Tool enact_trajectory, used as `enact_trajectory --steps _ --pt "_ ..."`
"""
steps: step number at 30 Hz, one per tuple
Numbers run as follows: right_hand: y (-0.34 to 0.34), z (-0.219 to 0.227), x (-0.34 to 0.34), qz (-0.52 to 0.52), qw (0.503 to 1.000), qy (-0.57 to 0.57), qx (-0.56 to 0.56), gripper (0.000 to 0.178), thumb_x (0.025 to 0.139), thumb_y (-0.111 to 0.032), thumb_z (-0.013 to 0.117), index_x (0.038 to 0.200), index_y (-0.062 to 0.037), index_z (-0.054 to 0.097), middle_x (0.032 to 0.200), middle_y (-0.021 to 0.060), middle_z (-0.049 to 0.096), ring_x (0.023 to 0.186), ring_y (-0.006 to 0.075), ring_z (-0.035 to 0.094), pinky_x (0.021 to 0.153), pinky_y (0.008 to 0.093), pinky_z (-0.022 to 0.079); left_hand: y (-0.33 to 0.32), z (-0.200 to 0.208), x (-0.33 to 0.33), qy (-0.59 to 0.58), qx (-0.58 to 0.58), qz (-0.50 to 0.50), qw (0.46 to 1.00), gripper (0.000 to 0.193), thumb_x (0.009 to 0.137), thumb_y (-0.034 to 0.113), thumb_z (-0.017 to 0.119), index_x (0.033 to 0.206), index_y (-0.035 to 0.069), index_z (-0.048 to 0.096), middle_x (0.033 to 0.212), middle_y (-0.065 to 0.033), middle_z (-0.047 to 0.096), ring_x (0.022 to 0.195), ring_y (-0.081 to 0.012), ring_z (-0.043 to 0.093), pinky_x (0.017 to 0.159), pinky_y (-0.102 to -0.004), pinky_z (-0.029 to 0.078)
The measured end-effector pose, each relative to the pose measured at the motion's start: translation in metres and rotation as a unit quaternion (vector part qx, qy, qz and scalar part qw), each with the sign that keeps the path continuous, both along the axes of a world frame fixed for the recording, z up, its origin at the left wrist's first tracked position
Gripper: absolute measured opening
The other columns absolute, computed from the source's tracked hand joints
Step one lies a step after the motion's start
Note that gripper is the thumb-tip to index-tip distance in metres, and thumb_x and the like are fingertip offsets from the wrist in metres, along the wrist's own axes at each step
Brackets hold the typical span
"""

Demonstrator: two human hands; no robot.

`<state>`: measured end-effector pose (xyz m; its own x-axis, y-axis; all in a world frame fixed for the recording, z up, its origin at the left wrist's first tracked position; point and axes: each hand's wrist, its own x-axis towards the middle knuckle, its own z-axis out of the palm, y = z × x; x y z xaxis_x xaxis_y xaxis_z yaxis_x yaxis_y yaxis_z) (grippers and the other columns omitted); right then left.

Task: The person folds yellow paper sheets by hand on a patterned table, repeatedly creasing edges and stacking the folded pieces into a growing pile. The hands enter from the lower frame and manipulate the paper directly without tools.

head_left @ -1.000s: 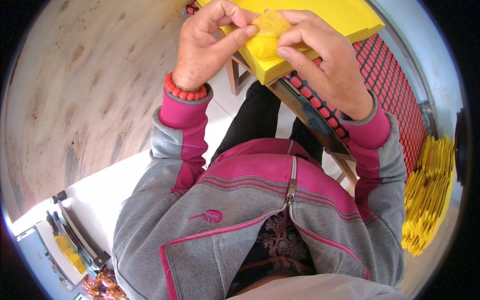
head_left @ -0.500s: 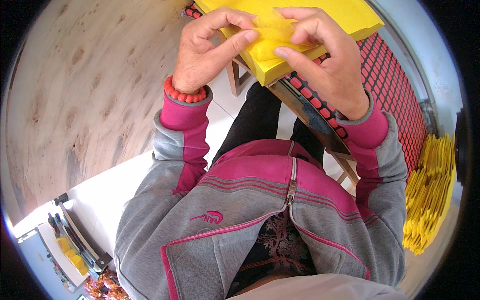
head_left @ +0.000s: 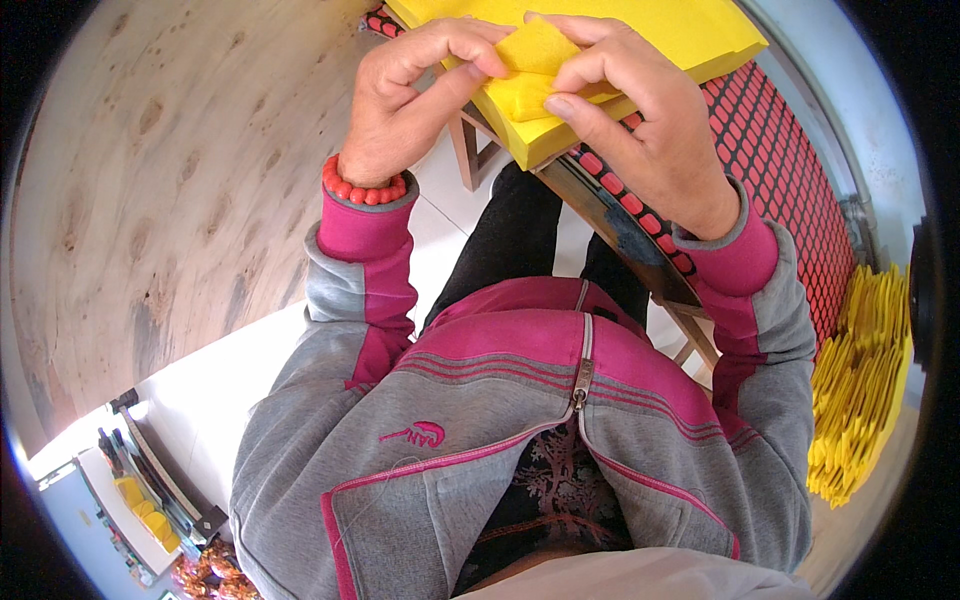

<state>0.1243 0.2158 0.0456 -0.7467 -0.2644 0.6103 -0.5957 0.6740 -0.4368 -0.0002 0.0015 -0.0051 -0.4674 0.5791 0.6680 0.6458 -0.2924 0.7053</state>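
A thick stack of yellow paper-like sheets (head_left: 690, 35) lies at the top, one corner pointing toward me. Over that corner, a thin yellow sheet (head_left: 535, 50) is lifted and bent, with a crease across it. My left hand (head_left: 405, 105), with a red bead bracelet (head_left: 365, 188) at the wrist, pinches the sheet's left side between thumb and fingers. On the other side, my right hand (head_left: 650, 115) grips it, thumb low near the crease and fingertips at the upper edge. Part of the sheet is hidden behind the right fingers.
The stack rests on a red-and-black patterned cover (head_left: 780, 150) over a wooden-legged table. Many folded yellow sheets (head_left: 855, 390) stand packed together at the right. A large wooden board (head_left: 180, 200) fills the left. A shelf with yellow items (head_left: 145, 510) is at lower left.
The sheet, blurred and loosely bulging before, now stands up as a flatter flap with a clearer crease. My left hand has shifted slightly left; the right fingertips have moved inward.
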Motion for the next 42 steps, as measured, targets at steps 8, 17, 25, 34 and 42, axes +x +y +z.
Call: enact_trajectory --steps 8,17,25,34,42 --pt "0.0 -0.002 0.0 -0.025 0.999 0.024 0.006 0.013 0.091 -0.009 0.073 0.099 -0.0028 0.065 0.123 0.017 0.067 0.11 0.0279 0.067 0.093 0.0329 0.05 0.002 0.001 0.001 0.022 -0.017 0.028 0.999 0.007 0.09 0.006 0.075 0.096 0.003 0.072 0.109 -0.0095 0.072 0.1 -0.0182 0.068 0.089 -0.0302 0.052" --pt "0.002 0.0 -0.006 0.026 0.999 0.026 -0.011 0.016 0.085 -0.008 0.077 0.094 -0.0007 0.066 0.12 0.0269 0.065 0.103 0.0358 0.069 0.086 0.0368 0.053 0.006 -0.017 -0.003 -0.061 0.053 0.068 0.994 0.016 0.094 -0.006 0.069 0.106 0.002 0.062 0.114 -0.0102 0.07 0.111 -0.016 0.065 0.098 -0.0296 0.05" --pt "0.002 -0.002 -0.001 0.011 0.999 -0.021 -0.022 0.016 0.085 -0.008 0.077 0.095 -0.0013 0.066 0.116 0.0266 0.066 0.099 0.035 0.069 0.085 0.0363 0.054 -0.002 -0.015 -0.008 -0.055 0.033 0.008 0.998 0.016 0.093 -0.007 0.067 0.106 0.001 0.065 0.12 -0.0115 0.069 0.114 -0.0197 0.064 0.102 -0.0332 0.048" --pt "0.001 -0.004 0.0 -0.026 0.999 0.0 0.033 0.013 0.091 -0.009 0.073 0.1 -0.0025 0.065 0.121 0.0163 0.067 0.109 0.027 0.067 0.09 0.032 0.051 0.0 0.002 -0.002 0.055 -0.03 0.008 0.998 0.009 0.092 -0.002 0.07 0.101 -0.001 0.07 0.115 -0.0126 0.071 0.116 -0.0244 0.063 0.104 -0.0378 0.045" --pt "-0.004 -0.006 -0.004 0.018 0.988 0.062 -0.137 0.016 0.086 -0.009 0.077 0.095 -0.0014 0.066 0.119 0.027 0.066 0.101 0.0357 0.069 0.087 0.0361 0.054 0.006 0.001 0.004 0.011 0.006 0.039 0.999 0.008 0.093 0.006 0.074 0.099 0.002 0.071 0.109 -0.0085 0.072 0.104 -0.0161 0.066 0.093 -0.0301 0.05"
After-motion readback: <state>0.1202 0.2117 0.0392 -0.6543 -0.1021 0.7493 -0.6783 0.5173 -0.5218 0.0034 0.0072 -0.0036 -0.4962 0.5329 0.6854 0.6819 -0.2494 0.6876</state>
